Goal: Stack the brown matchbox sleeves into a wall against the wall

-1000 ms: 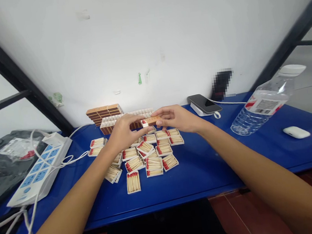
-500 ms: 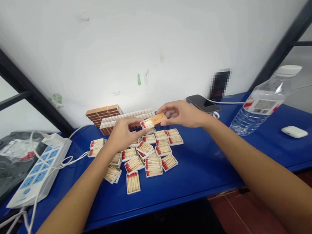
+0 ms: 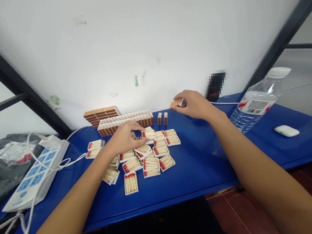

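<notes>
My left hand point(image 3: 127, 137) is closed on a white matchbox tray point(image 3: 148, 133) full of red-tipped matches, low over the back of a cluster of similar trays. My right hand point(image 3: 195, 104) pinches an orange matchbox sleeve point(image 3: 175, 103) in the air farther right, near the wall; the hand hides part of it. Below and left of that sleeve, two small brown-sided matchbox sleeves point(image 3: 165, 118) stand upright on the blue table point(image 3: 196, 168). Open trays of matches point(image 3: 151, 165) lie spread and partly overlapping in front of my left hand.
Rows of upright matchbox sleeves point(image 3: 126, 121) and a stack of brown matchboxes point(image 3: 100, 116) stand along the wall. A white power strip point(image 3: 37, 172) with cables lies left. At right are a water bottle point(image 3: 256, 103), a white earbud case point(image 3: 287, 131) and a pixelated dark object point(image 3: 217, 85).
My hands have moved apart, separating the sleeve from its tray. The sleeve went right with my right hand. My left hand lowered the tray toward the cluster, and two upright sleeves came into view.
</notes>
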`<state>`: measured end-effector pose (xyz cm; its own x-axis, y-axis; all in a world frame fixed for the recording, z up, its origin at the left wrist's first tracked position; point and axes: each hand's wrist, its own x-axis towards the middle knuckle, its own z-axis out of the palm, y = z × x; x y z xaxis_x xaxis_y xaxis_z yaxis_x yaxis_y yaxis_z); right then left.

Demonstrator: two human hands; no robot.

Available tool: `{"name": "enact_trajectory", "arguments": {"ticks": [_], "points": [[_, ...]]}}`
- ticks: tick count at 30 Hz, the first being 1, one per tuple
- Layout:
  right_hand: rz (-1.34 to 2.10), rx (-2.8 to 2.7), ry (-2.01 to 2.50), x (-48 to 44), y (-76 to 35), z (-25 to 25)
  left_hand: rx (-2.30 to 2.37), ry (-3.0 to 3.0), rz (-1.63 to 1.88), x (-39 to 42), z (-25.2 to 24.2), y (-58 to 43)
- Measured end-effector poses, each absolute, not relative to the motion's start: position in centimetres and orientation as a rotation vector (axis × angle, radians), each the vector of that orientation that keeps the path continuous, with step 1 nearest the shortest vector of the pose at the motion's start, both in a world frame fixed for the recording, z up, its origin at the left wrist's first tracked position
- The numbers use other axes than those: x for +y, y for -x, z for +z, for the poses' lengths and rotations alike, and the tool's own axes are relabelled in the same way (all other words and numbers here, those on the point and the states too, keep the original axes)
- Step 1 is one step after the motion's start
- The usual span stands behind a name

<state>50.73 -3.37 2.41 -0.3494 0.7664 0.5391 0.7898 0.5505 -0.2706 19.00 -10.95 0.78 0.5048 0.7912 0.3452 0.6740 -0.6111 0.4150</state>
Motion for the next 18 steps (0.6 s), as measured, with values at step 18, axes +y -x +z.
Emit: {"name": "enact_trajectory", "arguments": {"ticks": [18], "points": [[0.239, -2.4, 1.382, -2.6, -50.8, 1.2, 1.287, -2.516, 0.721, -10.9, 0.6, -18.9]]}}
